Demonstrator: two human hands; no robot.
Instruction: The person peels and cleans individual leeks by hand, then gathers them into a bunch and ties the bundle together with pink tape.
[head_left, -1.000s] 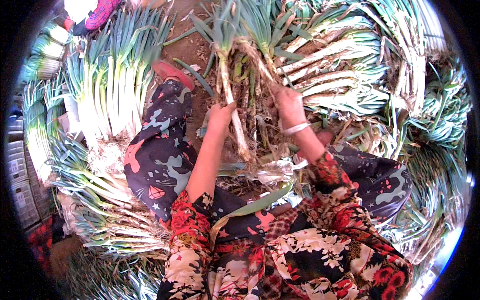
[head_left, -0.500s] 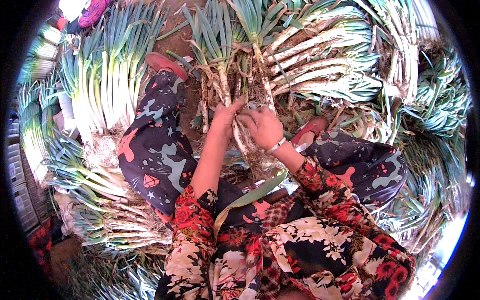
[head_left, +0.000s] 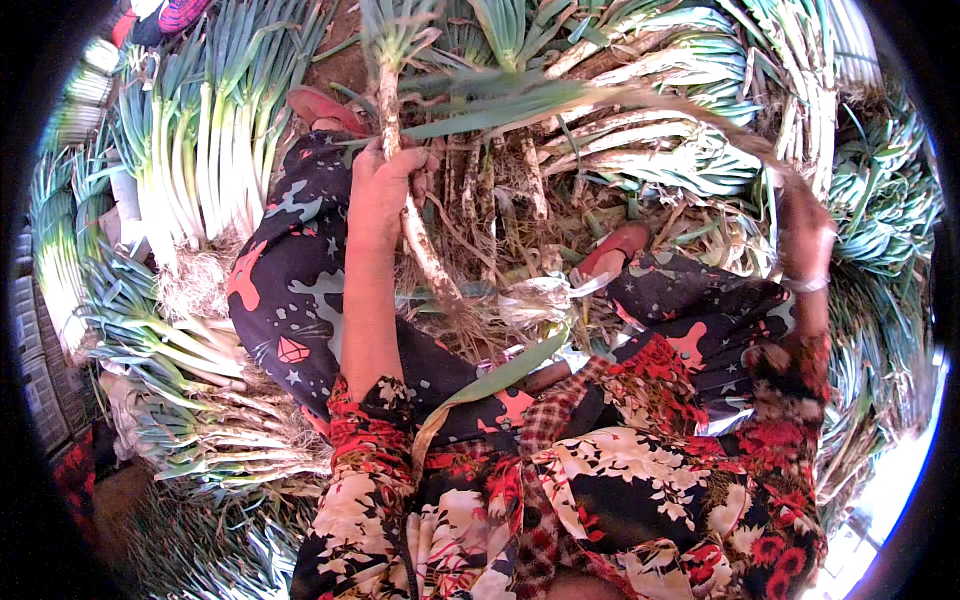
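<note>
My left hand (head_left: 385,190) is closed round the white shaft of a long green onion (head_left: 427,255). Its green top points away from me, and its roots hang toward my lap. Out to the right, my right hand (head_left: 806,235) is smeared by motion. A long onion leaf (head_left: 545,106), green at one end and dry brown toward the hand, stretches from near the left hand to my right fingers, which grip it. Other upright onion stalks (head_left: 530,175) stand just beyond my left hand, between my feet. Another loose leaf (head_left: 500,378) lies across my lap.
Clean bundled onions (head_left: 215,165) stand at the left, with more onions (head_left: 240,450) lying below them. Unpeeled onions (head_left: 640,140) are heaped at the far right. Dry peelings (head_left: 540,300) litter the ground between my red shoes (head_left: 615,248). Part of a person's patterned clothing shows top left.
My hands have parted. The right has swung far out to the right, drawing a leaf with it. The left has moved left and away from me with the green onion, clear of the standing stalks.
</note>
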